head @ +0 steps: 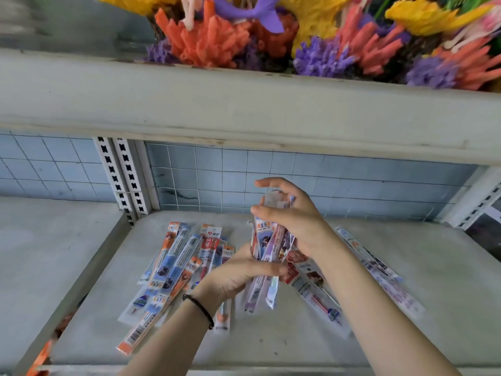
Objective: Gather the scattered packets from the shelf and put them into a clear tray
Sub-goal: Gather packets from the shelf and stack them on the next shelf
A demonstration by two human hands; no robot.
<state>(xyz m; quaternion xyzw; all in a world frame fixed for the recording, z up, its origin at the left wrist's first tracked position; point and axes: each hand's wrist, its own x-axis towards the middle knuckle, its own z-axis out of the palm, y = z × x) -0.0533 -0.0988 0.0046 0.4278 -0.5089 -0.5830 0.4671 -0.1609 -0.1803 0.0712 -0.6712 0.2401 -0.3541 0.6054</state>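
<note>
Two hands on one bundle of packets (267, 245): left hand (241, 276) grips it low, right hand (296, 222) curls round the top. Loose packets (173, 264) lie on the shelf (271, 346). Probably light, floppy and slick, so pinch stacks mid-length. No tray visible.

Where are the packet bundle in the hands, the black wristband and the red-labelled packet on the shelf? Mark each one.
packet bundle (267, 246): head view, on the printed middle of the bundle.
black wristband (200, 309): head view, on the middle of the cord.
red-labelled packet (209, 246): head view, on its red label.
</note>
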